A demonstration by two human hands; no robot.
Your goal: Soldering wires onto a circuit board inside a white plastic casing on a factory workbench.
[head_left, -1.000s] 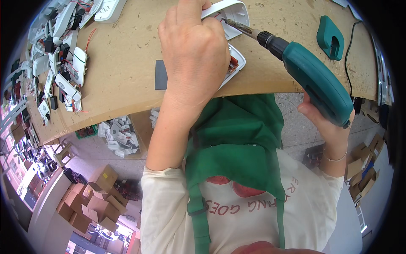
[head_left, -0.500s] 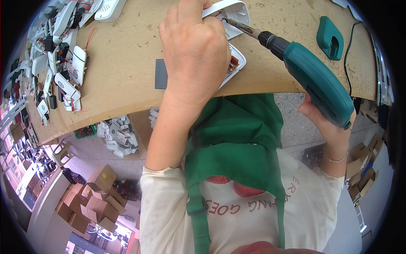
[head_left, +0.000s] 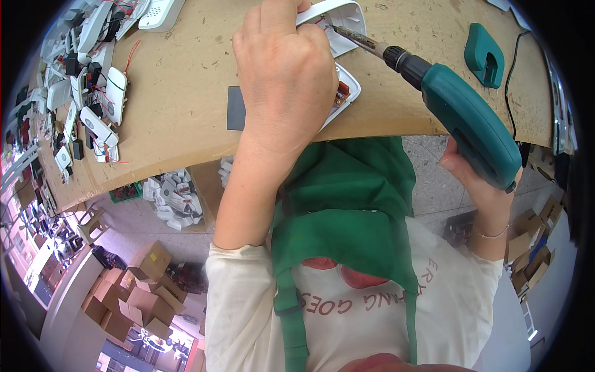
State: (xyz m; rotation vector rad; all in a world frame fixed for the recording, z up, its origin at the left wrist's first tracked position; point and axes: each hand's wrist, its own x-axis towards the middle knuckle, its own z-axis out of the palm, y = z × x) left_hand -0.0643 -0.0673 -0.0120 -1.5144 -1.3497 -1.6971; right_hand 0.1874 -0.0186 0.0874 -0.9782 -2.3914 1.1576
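My right hand (head_left: pixel 482 180) is wrapped round the handle of a green soldering gun (head_left: pixel 468 118), whose body hides most of its fingers. The gun's brownish metal tip points up and left into an open white plastic housing (head_left: pixel 352 17), by a small dark and red wire end. My left hand (head_left: pixel 288 77) is curled over the housing's left side and grips it; the fingertips are hidden. Under that hand lies another white shell (head_left: pixel 354 87) with a copper-brown part inside, partly covered. A dark grey flat rectangle (head_left: pixel 235 110) rests beside the left wrist.
White housings (head_left: pixel 99 127) with red wires and black blocks crowd the table's left side. A green U-shaped piece (head_left: pixel 483 56) and a black cable (head_left: pixel 509 80) lie at right. Below the table edge stand a bag of white parts (head_left: pixel 173 198) and cardboard boxes (head_left: pixel 149 304).
The soldering gun and my right hand have shifted slightly to the right, with the tip still inside the housing. My left hand stays in place.
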